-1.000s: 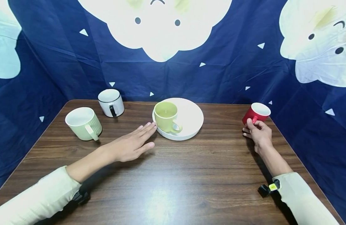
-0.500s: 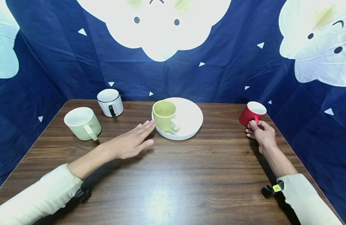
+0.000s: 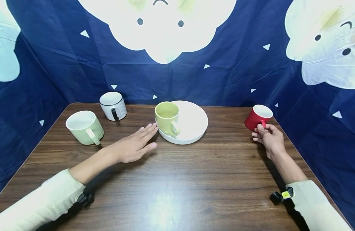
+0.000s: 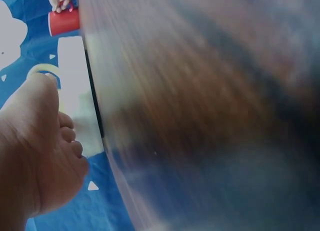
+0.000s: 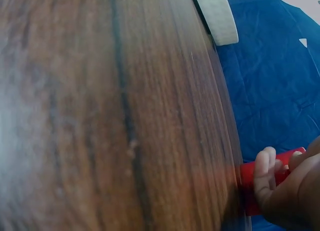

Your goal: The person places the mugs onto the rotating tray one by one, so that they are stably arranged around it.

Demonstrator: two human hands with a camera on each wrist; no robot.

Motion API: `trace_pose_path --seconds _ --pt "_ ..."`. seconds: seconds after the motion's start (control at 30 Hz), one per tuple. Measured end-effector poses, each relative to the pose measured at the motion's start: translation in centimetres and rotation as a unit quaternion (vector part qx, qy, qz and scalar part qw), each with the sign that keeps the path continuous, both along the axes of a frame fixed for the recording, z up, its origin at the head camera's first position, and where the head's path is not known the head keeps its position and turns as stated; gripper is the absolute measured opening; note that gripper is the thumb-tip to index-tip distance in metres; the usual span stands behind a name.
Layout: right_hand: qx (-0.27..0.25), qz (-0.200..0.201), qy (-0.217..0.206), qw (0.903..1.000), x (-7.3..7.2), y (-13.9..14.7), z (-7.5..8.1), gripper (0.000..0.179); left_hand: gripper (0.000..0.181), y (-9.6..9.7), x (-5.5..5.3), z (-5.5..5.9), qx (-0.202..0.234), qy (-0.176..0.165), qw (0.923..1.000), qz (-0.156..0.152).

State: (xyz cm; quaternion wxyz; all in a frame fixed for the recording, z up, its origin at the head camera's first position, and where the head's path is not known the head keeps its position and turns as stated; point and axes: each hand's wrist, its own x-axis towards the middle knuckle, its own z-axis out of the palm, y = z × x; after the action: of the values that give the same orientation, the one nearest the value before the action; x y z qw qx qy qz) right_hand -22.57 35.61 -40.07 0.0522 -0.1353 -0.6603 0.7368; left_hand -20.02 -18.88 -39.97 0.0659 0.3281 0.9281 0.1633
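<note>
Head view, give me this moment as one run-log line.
left hand: straight-fingered, beside white plate | right hand: holds red mug | lime-green mug: on white plate

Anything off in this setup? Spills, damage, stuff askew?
The yellow-green cup sits off-centre, at the left edge of the white plate. The middle cloud print looks upside down: eyes below mouth. No spill or damage visible.

Compared with a second ago, the yellow-green mug (image 3: 163, 122) sits slightly farther left and toward the far side on the white plate (image 3: 193, 120), its handle turned more to the near side. The red mug (image 3: 254, 120) is a little farther left, while the right hand (image 3: 269, 139) gripping its handle is slightly farther right.
</note>
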Motion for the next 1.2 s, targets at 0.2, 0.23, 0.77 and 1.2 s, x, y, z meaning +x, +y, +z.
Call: trace_pose_path --seconds 0.2,0.23,0.77,1.2 --pt "-0.024 0.016 0.017 0.9994 0.1 0.1 0.1 0.009 0.075 0.2 0.7 0.2 0.005 0.002 0.9999 -0.008" --pt "-0.026 0.014 0.017 0.9994 0.1 0.0 0.1 0.011 0.075 0.2 0.9 0.2 0.005 0.003 0.9999 -0.010" --pt "-0.003 0.003 -0.002 1.0000 -0.1 -0.1 0.3 0.035 0.073 0.9 2.3 0.1 0.002 0.013 0.9993 -0.036" --pt "-0.031 0.061 0.005 0.9977 0.2 0.3 0.1 0.037 0.073 1.5 2.4 0.2 0.000 0.018 0.9986 -0.049"
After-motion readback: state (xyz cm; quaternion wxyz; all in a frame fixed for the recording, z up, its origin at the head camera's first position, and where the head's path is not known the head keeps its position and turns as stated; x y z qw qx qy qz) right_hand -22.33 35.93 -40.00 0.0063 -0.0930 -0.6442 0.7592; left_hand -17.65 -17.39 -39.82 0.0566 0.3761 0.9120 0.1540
